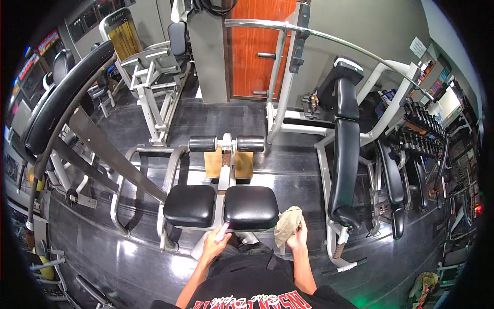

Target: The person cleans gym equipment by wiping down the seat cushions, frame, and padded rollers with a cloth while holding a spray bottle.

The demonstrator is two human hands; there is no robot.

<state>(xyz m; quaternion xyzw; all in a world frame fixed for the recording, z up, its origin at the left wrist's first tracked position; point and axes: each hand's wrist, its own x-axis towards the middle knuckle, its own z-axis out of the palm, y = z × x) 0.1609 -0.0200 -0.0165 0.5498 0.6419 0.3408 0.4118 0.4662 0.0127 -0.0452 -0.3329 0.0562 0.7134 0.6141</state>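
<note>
A small white and pink object is held in my left hand, just in front of the black seat pads. My right hand grips a crumpled olive-tan cloth, which hangs beside the right pad's edge. The left seat pad and the right seat pad belong to one machine, with two black rollers behind them. Part of each hand's fingers is hidden by what it holds.
A bench under a racked barbell stands to the right, with dumbbell racks beyond. On the left a long padded arm rises from the machine. An orange-brown door is at the back.
</note>
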